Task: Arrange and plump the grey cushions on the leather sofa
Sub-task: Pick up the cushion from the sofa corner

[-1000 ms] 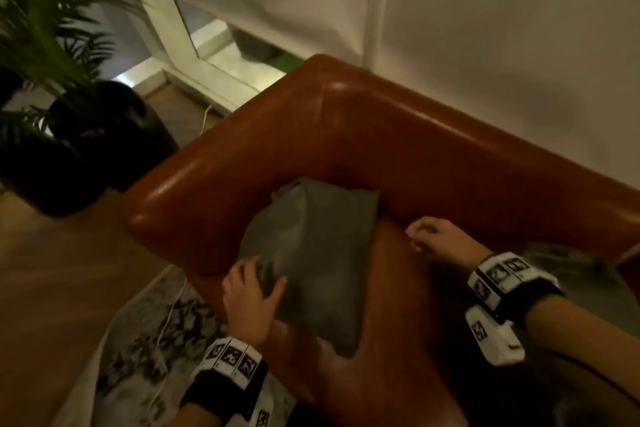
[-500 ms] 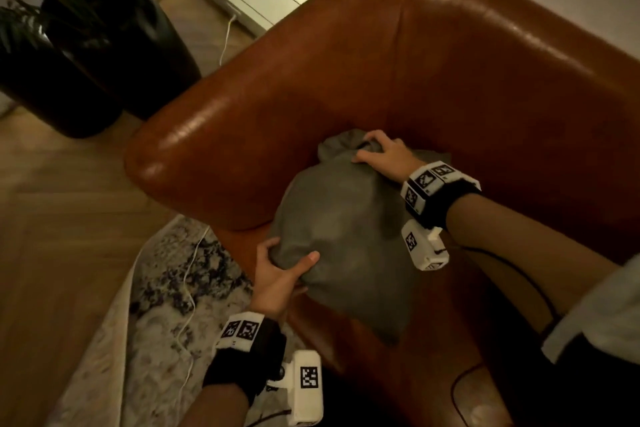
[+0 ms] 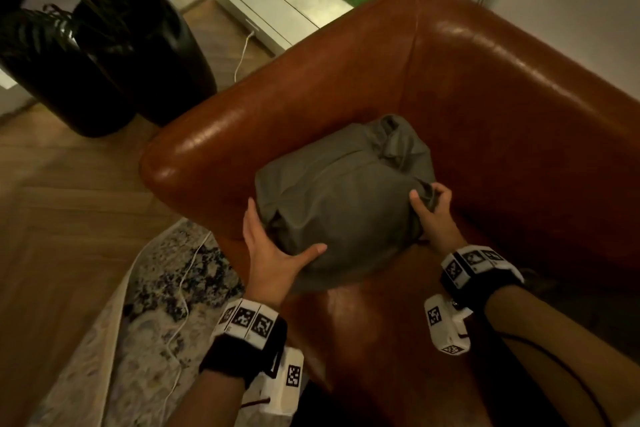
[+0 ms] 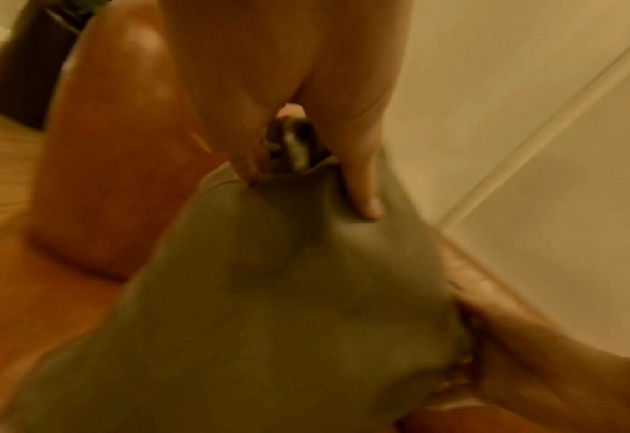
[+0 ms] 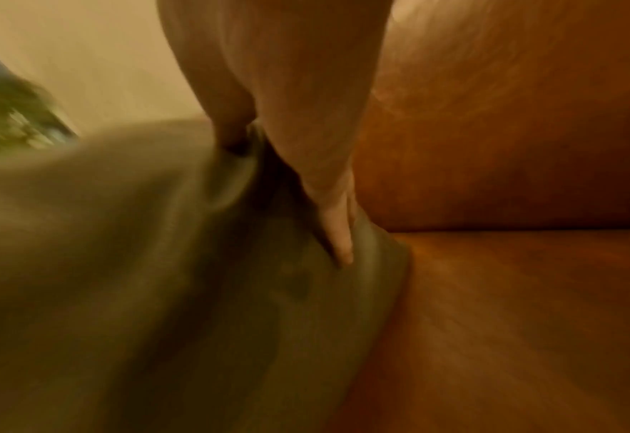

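One grey cushion (image 3: 341,204) was in view, bunched up in the corner of the brown leather sofa (image 3: 485,87), resting on the seat against the armrest and close to the backrest. Two hands were on it. The left hand (image 3: 273,253) gripped the near left corner, thumb lying across the top of the fabric and fingers (image 3: 250,218) wrapped round the side. The right hand (image 3: 433,215) clenched a gathered fold at the cushion's right edge; the right wrist view, though blurred, showed its fingers (image 5: 337,234) dug into the cloth.

Beside the armrest stood two dark planters (image 3: 114,55) holding green fronds. One white cable (image 3: 183,288) trailed over one patterned rug (image 3: 145,305) and the wooden floor (image 3: 69,201).

Bare seat leather lay open to the right of the cushion and in front of it, toward the person. Behind and to the left, the backrest and armrest closed the corner in.
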`<state>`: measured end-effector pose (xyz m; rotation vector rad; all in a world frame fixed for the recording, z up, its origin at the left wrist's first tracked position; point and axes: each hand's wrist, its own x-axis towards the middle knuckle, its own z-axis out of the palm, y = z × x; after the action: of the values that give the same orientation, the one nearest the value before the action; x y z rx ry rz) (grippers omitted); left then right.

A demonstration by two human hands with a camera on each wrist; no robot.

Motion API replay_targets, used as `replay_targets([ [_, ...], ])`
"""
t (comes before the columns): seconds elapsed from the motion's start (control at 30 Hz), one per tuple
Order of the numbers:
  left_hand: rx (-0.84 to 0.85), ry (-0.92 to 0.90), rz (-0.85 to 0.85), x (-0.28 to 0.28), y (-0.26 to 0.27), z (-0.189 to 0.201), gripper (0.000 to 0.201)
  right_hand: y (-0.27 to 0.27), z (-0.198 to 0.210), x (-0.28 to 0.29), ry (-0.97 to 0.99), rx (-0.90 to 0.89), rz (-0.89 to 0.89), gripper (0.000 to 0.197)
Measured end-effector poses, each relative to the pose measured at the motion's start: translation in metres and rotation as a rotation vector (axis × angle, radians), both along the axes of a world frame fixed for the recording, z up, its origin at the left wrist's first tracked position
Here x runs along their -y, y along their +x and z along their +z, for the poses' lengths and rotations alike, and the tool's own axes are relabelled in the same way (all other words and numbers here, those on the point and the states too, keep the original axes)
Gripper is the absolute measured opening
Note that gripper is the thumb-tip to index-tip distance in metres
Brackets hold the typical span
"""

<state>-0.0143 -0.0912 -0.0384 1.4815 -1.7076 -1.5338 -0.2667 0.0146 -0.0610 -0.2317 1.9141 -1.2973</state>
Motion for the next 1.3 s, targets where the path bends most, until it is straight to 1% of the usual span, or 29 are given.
replay_targets([
  [0.07,0.077,0.067,0.011,0.001,-0.003,-0.012,0.147,-0.006,-0.011,0.001,-0.010,-0.046,0.000,0.048],
  [0.1,0.114,0.082,0.006,0.001,-0.004,-0.015,0.147,-0.010,-0.012,0.001,-0.035,-0.052,-0.008,0.056],
  [0.13,0.126,0.101,0.000,0.000,-0.005,-0.018,0.143,-0.014,-0.012,0.001,-0.057,-0.029,-0.014,0.064],
  [0.17,0.088,0.128,-0.004,-0.001,-0.004,-0.022,0.134,-0.017,-0.009,0.002,-0.072,0.009,-0.017,0.072],
  [0.2,0.003,0.162,0.016,-0.004,-0.004,-0.024,0.121,-0.019,-0.007,0.004,-0.078,0.040,-0.014,0.075],
  [0.23,-0.077,0.190,0.039,-0.010,-0.003,-0.026,0.110,-0.020,-0.005,0.007,-0.081,0.041,-0.007,0.073],
  [0.27,-0.149,0.209,0.059,-0.017,-0.003,-0.028,0.103,-0.022,-0.002,0.010,-0.094,0.025,-0.007,0.069],
  [0.37,-0.289,0.238,0.087,-0.045,-0.005,-0.028,0.093,-0.024,0.001,0.016,-0.172,-0.037,-0.022,0.049],
  [0.4,-0.315,0.244,0.109,-0.051,-0.006,-0.032,0.091,-0.024,-0.001,0.018,-0.171,-0.040,0.000,0.047],
  [0.47,-0.326,0.247,0.147,-0.053,-0.010,-0.033,0.089,-0.025,-0.008,0.021,-0.134,-0.031,0.038,0.050],
  [0.57,-0.302,0.215,0.163,-0.046,-0.013,-0.039,0.083,-0.028,-0.017,0.025,-0.109,-0.040,-0.017,0.051],
  [0.67,-0.296,0.213,0.162,-0.047,-0.010,-0.039,0.085,-0.027,-0.023,0.023,-0.116,-0.079,-0.057,0.045],
  [0.77,-0.271,0.271,0.138,-0.042,-0.011,-0.038,0.089,-0.023,-0.029,0.024,-0.069,-0.100,0.033,0.045],
  [0.83,-0.254,0.303,0.145,-0.036,-0.014,-0.035,0.097,-0.026,-0.026,0.029,-0.027,-0.115,0.093,0.052],
  [0.9,-0.250,0.281,0.158,-0.032,-0.016,-0.025,0.114,-0.032,-0.011,0.033,-0.008,-0.090,0.141,0.059],
  [0.97,-0.216,0.245,0.225,-0.033,-0.017,-0.006,0.130,-0.035,0.010,0.025,0.024,-0.077,0.153,0.064],
  [1.0,-0.198,0.214,0.293,-0.035,-0.017,0.006,0.131,-0.034,0.022,0.015,0.042,-0.099,0.144,0.065],
  [1.07,-0.094,0.039,0.388,-0.037,-0.017,0.031,0.126,-0.031,0.044,-0.014,0.036,-0.188,0.098,0.060],
  [1.1,-0.008,-0.081,0.371,-0.037,-0.018,0.042,0.120,-0.029,0.056,-0.034,0.024,-0.224,0.078,0.052],
  [1.13,0.076,-0.209,0.310,-0.037,-0.022,0.051,0.110,-0.026,0.066,-0.057,0.020,-0.242,0.067,0.038],
  [1.17,0.123,-0.329,0.214,-0.038,-0.028,0.058,0.096,-0.024,0.075,-0.082,0.031,-0.247,0.059,0.024],
  [1.2,0.132,-0.435,0.097,-0.039,-0.038,0.065,0.079,-0.022,0.082,-0.110,0.058,-0.259,0.048,0.016],
  [1.27,0.075,-0.597,-0.176,-0.050,-0.070,0.077,0.048,-0.020,0.093,-0.172,0.121,-0.356,-0.023,0.013],
  [1.3,0.031,-0.636,-0.304,-0.059,-0.087,0.080,0.037,-0.018,0.098,-0.203,0.142,-0.410,-0.084,0.013],
])
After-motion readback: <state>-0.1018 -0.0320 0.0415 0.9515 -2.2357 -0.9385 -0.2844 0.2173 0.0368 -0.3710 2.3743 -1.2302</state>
